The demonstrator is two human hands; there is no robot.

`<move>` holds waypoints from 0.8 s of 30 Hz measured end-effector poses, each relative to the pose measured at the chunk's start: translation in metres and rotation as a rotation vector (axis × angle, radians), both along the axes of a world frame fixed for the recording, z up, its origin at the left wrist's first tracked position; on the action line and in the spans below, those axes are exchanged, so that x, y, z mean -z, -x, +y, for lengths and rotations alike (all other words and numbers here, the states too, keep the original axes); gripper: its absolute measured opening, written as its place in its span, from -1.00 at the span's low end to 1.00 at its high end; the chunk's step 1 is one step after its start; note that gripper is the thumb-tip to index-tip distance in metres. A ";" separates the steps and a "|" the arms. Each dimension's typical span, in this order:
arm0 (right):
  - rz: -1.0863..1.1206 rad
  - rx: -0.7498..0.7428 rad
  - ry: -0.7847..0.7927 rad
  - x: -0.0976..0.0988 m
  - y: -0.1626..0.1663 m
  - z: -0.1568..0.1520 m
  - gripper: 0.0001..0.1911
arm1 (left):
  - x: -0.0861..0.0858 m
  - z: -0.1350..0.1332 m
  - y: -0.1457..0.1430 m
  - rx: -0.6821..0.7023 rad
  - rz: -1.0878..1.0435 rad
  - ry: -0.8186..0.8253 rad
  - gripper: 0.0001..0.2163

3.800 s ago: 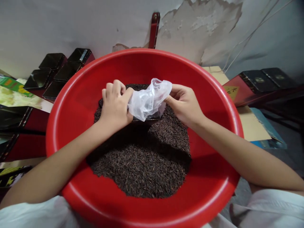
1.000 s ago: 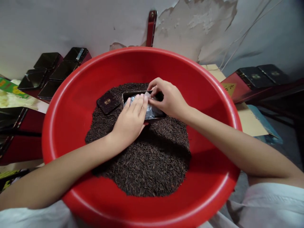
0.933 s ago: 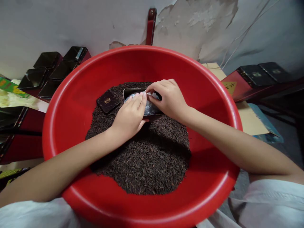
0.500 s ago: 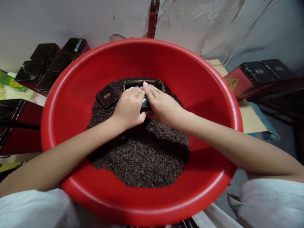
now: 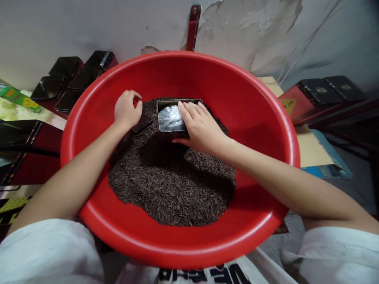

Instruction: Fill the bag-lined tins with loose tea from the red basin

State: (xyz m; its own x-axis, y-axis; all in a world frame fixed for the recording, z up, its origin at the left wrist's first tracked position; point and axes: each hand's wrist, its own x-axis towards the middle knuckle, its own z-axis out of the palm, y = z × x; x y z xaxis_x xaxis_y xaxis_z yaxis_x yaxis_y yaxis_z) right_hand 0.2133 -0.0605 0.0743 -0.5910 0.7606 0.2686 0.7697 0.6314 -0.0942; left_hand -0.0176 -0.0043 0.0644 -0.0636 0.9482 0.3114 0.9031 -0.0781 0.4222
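Inside a big red plastic basin lies a heap of dark dried tea leaves. A rectangular metal tin stands in the heap, its top uncovered, with a crinkled clear plastic bag inside. My right hand grips the tin's right side, fingers across the opening and thumb against the near wall. At the left of the heap, my left hand is over a dark square lid. Its fingers are loosely curled, with a gap from the thumb; part of the lid is hidden beneath it.
Several dark red tins with uncovered tops stand left of the basin, and more tins lie closer in. Lidded tins are at the right beside cardboard. A peeling wall rises behind the basin.
My left hand has left the tin and moved left to the lid. My right hand stays on the tin, and the plastic bag inside now shows more fully.
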 end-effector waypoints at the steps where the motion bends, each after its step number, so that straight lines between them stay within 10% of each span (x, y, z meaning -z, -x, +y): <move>1: 0.011 0.004 -0.009 0.000 -0.001 -0.001 -0.02 | 0.007 0.006 0.007 -0.049 0.064 0.177 -0.64; 4: 0.052 0.007 -0.061 -0.005 -0.006 -0.003 -0.01 | 0.028 0.012 0.019 -0.107 0.136 0.565 -0.22; 8: 0.125 -0.040 -0.137 -0.020 -0.018 -0.003 -0.15 | 0.052 0.009 0.022 -0.110 -0.093 0.521 0.00; 13: 0.193 -0.151 -0.118 -0.024 -0.028 -0.002 -0.44 | 0.064 0.016 0.021 -0.213 -0.319 0.455 -0.29; 17: 0.085 -0.238 -0.001 -0.013 -0.025 0.002 -0.25 | 0.062 0.016 0.013 -0.217 -0.275 0.407 -0.45; 24: 0.066 -0.254 0.117 -0.003 -0.021 0.012 -0.15 | 0.006 0.007 -0.001 -0.231 0.211 0.298 -0.87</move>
